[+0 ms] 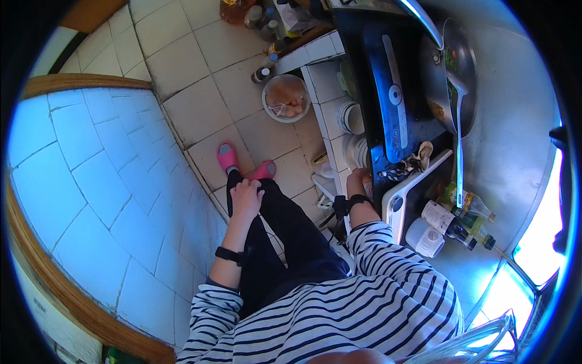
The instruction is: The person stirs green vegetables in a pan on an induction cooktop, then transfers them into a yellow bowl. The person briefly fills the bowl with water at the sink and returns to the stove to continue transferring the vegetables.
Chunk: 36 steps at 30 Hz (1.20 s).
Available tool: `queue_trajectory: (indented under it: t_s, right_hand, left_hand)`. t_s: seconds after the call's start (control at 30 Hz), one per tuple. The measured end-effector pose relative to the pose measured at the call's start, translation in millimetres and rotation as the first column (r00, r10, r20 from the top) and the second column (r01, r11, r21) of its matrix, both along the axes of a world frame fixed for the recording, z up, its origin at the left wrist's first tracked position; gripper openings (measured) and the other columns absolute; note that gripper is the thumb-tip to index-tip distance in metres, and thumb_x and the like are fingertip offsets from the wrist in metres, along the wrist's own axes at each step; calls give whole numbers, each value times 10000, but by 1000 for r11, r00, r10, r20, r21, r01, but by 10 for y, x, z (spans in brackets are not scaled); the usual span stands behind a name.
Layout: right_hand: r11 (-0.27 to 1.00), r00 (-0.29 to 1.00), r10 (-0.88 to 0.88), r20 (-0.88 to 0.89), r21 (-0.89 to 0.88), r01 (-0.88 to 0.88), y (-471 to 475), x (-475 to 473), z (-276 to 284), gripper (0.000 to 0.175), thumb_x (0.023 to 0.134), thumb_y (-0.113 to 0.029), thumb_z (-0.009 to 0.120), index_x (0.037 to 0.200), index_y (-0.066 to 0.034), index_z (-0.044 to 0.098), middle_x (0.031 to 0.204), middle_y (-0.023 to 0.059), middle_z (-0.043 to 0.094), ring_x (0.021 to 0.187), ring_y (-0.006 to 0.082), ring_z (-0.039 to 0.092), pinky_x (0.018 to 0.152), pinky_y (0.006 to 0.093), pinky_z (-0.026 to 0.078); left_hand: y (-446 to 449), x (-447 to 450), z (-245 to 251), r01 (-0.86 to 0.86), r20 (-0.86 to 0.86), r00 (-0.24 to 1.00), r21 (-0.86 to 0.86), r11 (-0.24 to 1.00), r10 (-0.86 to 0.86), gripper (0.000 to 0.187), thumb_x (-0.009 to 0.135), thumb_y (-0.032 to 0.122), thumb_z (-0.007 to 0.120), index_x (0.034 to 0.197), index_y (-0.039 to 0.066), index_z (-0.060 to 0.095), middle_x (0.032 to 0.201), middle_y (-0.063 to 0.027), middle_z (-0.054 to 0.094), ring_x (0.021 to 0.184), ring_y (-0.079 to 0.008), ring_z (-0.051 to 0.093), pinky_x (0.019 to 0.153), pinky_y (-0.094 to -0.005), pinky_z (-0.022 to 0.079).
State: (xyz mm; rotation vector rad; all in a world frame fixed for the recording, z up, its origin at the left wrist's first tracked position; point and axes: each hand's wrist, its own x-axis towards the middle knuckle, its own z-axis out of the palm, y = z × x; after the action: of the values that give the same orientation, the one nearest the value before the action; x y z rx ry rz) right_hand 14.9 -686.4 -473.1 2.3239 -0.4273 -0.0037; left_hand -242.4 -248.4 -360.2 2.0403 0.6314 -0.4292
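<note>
My left hand (247,198) rests near the knee of my dark trousers (291,227), its fingers bent over the cloth and nothing visible in it. Low on the right, my right hand (358,176) reaches into the tiled shelf (334,136) under the counter. Its fingers are partly hidden by the counter edge, so any hold cannot be made out. Just beyond that hand are stacked dishes (357,152). Farther along the shelf stand white bowls (350,117). A pale object (368,187) shows partly beside the right hand.
Above the shelf are an induction cooker (393,95), a crumpled cloth (411,164) and a wok (464,91) with a long-handled spatula (459,150) across it. Bottles (448,223) lie at the counter's right. A bowl of eggs (286,98) sits on the floor near more bottles (268,32).
</note>
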Motion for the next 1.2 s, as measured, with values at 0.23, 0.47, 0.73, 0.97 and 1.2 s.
queue_trajectory:
  t_s: [0.23, 0.47, 0.73, 0.97, 1.2]
  right_hand:
    - [451, 750, -605, 268, 892, 45, 120, -52, 305, 392, 845, -346, 626, 1114, -67, 566, 1067, 97, 615, 776, 223, 611, 701, 331, 491]
    - [327, 668, -710, 222, 944, 34, 270, -142, 427, 368, 843, -296, 613, 1125, -68, 555, 1009, 88, 608, 721, 198, 585, 647, 310, 467]
    - [241, 619, -766, 174, 970, 26, 201, -229, 378, 347, 842, -239, 598, 1138, -68, 543, 943, 78, 600, 659, 169, 556, 586, 286, 439]
    - [154, 578, -804, 136, 988, -19, 124, -340, 415, 337, 840, -189, 586, 1150, -68, 533, 886, 69, 593, 605, 144, 530, 532, 265, 415]
    - [40, 578, -812, 80, 996, -82, 151, -469, 649, 334, 839, -139, 573, 1161, -68, 522, 828, 60, 586, 551, 119, 504, 478, 244, 390]
  left_hand:
    - [-116, -134, -18, 83, -39, 996, -26, 996, -84, 198, 793, 214, 662, 965, 132, 612, 907, -97, 555, 939, -288, 542, 863, -463, 386]
    - [-174, -201, 108, 191, -126, 973, -25, 981, -193, 196, 812, 229, 642, 988, 151, 603, 930, -102, 560, 962, -302, 547, 959, -547, 357]
    - [-288, -211, 263, 359, -163, 919, -35, 933, -360, 243, 826, 251, 633, 1054, 176, 591, 971, -88, 570, 1005, -304, 547, 1004, -583, 312]
    - [-384, -155, 284, 484, -207, 844, -105, 869, -495, 327, 846, 292, 619, 1154, 196, 567, 1032, -107, 583, 1058, -301, 546, 1017, -583, 288]
    - [-464, -114, 362, 506, -191, 831, -130, 853, -522, 369, 827, 275, 641, 1164, 158, 547, 1037, -112, 577, 1056, -310, 543, 1020, -602, 289]
